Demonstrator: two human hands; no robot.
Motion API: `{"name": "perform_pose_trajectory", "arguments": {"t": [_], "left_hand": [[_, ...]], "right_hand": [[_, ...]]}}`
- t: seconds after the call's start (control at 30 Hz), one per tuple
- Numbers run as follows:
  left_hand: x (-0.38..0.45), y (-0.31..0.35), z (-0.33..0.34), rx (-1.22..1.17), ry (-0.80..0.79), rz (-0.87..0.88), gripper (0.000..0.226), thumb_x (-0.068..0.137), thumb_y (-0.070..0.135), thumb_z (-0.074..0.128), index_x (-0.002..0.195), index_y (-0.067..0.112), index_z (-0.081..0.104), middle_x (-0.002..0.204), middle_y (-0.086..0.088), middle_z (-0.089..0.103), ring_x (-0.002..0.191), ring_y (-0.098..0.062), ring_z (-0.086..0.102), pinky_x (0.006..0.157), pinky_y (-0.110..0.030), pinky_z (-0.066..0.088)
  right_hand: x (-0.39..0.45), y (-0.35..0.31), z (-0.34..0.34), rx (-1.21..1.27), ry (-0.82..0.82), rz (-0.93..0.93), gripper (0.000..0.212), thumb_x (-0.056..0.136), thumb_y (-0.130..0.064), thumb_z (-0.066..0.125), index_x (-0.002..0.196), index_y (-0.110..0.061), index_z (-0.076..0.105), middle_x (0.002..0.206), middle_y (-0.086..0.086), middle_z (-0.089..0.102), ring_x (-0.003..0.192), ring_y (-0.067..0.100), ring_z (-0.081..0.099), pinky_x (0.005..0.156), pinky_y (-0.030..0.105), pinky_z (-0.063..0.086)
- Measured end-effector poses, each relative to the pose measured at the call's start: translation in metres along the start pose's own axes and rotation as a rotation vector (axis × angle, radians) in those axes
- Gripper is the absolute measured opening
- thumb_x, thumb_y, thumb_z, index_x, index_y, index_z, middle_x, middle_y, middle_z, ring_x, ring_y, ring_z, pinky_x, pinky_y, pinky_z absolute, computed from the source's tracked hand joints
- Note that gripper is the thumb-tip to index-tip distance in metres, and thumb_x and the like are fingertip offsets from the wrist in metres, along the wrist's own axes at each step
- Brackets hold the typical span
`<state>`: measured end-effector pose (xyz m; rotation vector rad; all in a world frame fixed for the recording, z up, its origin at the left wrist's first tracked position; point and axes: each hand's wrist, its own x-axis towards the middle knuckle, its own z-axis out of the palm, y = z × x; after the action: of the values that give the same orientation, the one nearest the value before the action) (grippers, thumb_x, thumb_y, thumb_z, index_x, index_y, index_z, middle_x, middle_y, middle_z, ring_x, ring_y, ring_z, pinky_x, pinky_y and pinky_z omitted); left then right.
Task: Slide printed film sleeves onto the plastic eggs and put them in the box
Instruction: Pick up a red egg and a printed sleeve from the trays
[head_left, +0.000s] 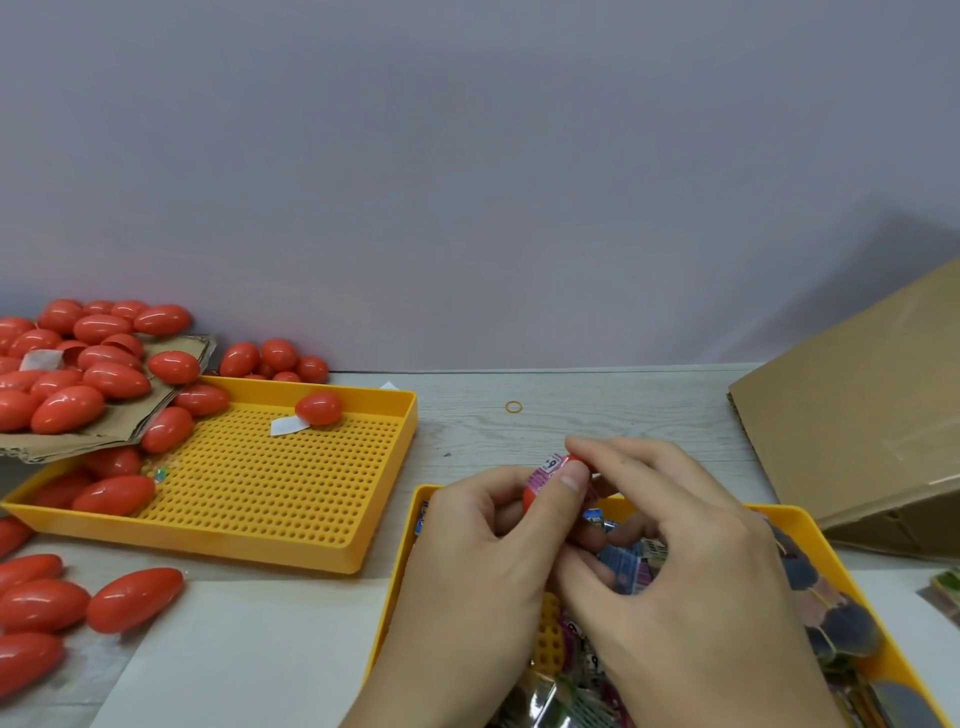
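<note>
A red plastic egg (531, 494) with a pink printed film sleeve (551, 464) partly over it is held above the near yellow tray (810, 525). My left hand (483, 561) grips the egg from the left, thumb pressed on the sleeve. My right hand (691, 561) pinches the egg's far end and the sleeve with its fingertips. Flat printed sleeves (841, 618) lie piled in the near tray, partly hidden by my hands. The cardboard box (857, 415) stands at the right with its flap tilted.
A second perforated yellow tray (280, 488) at the left holds a few bare red eggs (318, 408). Many more red eggs lie on torn cardboard (93, 364) at far left and loose on the table (135, 597). A rubber band (513, 407) lies near the wall.
</note>
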<state>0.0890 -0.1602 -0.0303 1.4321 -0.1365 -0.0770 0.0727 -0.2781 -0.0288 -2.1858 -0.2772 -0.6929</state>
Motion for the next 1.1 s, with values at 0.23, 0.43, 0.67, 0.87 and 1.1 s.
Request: {"name": "perform_pose_trajectory", "arguments": {"t": [0.23, 0.43, 0.67, 0.87, 1.1], "left_hand": [[0.0013, -0.0040, -0.0020, 0.009, -0.013, 0.008, 0.031, 0.079, 0.044, 0.064, 0.082, 0.015, 0.076, 0.070, -0.009, 0.073, 0.061, -0.020, 0.070, 0.059, -0.026, 0.053], [0.0012, -0.0020, -0.0008, -0.073, -0.040, -0.018, 0.032, 0.078, 0.044, 0.066, 0.085, 0.015, 0.078, 0.072, -0.012, 0.073, 0.061, -0.020, 0.070, 0.059, -0.024, 0.053], [0.0009, 0.0004, 0.0008, -0.029, 0.053, 0.081, 0.027, 0.079, 0.048, 0.075, 0.093, 0.025, 0.077, 0.086, -0.003, 0.078, 0.079, -0.020, 0.076, 0.069, -0.028, 0.061], [0.0003, 0.0027, -0.0004, 0.080, 0.160, 0.233, 0.016, 0.072, 0.030, 0.069, 0.078, 0.022, 0.081, 0.075, 0.002, 0.077, 0.071, -0.009, 0.074, 0.059, -0.017, 0.056], [-0.0006, 0.0010, 0.0006, 0.185, 0.180, 0.270, 0.019, 0.074, 0.033, 0.069, 0.081, 0.021, 0.081, 0.075, 0.005, 0.077, 0.073, -0.008, 0.074, 0.064, -0.022, 0.059]], "right_hand": [[-0.0004, -0.0004, 0.0014, -0.008, 0.036, -0.003, 0.040, 0.061, -0.022, 0.070, 0.101, -0.025, 0.076, 0.090, -0.017, 0.063, 0.077, -0.010, 0.052, 0.066, -0.004, 0.037], [-0.0024, 0.0015, 0.0018, 0.052, 0.060, 0.033, 0.045, 0.064, -0.016, 0.083, 0.107, -0.024, 0.075, 0.096, -0.021, 0.064, 0.084, -0.004, 0.059, 0.066, 0.000, 0.043], [-0.0013, 0.0022, 0.0002, 0.073, 0.041, 0.028, 0.041, 0.066, -0.027, 0.086, 0.105, -0.026, 0.075, 0.092, -0.019, 0.063, 0.079, -0.013, 0.056, 0.062, -0.005, 0.038], [-0.0013, 0.0051, 0.0002, 0.082, 0.055, 0.105, 0.052, 0.064, -0.044, 0.071, 0.114, -0.030, 0.073, 0.093, -0.022, 0.061, 0.080, 0.000, 0.058, 0.066, 0.005, 0.046], [-0.0026, 0.0072, 0.0014, 0.057, 0.035, 0.136, 0.054, 0.063, -0.045, 0.070, 0.115, -0.028, 0.073, 0.093, -0.020, 0.062, 0.079, 0.000, 0.060, 0.067, 0.007, 0.047]]}}
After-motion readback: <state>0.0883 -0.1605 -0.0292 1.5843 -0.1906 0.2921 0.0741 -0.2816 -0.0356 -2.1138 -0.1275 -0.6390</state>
